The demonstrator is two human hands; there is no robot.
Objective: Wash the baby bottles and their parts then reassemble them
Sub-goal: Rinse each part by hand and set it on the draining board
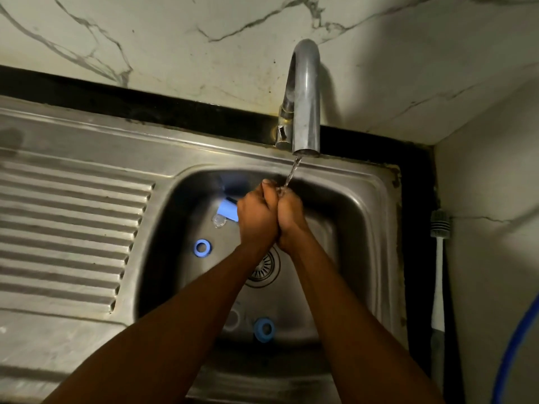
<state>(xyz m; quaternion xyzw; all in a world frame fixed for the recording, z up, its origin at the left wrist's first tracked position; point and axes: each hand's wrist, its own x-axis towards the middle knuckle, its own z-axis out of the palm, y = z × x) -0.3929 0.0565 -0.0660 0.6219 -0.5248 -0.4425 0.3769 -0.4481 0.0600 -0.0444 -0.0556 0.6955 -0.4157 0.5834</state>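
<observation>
Fingers of both hands are curled and bunched together, the left hand and right hand pressed side by side over the middle of a steel sink. It is not possible to tell whether they are clenched empty or grasping some small part between them. A thin stream of water runs from a curved metal tap onto the fingertips.

Bottle parts lie on the sink floor. A pale blue bottle lies on its side just left of the left hand, partly hidden behind it. A small clear teat sits touching or just beside it. A blue ring lies a little nearer, to the left of the left wrist. A second blue ring lies at the near side of the sink, between the forearms, with a blurred clear part just left of it. The drain shows between the wrists.

A ribbed drainboard stretches to the left. On the right, a bottle brush stands against the wall, with a blue hose beyond it.
</observation>
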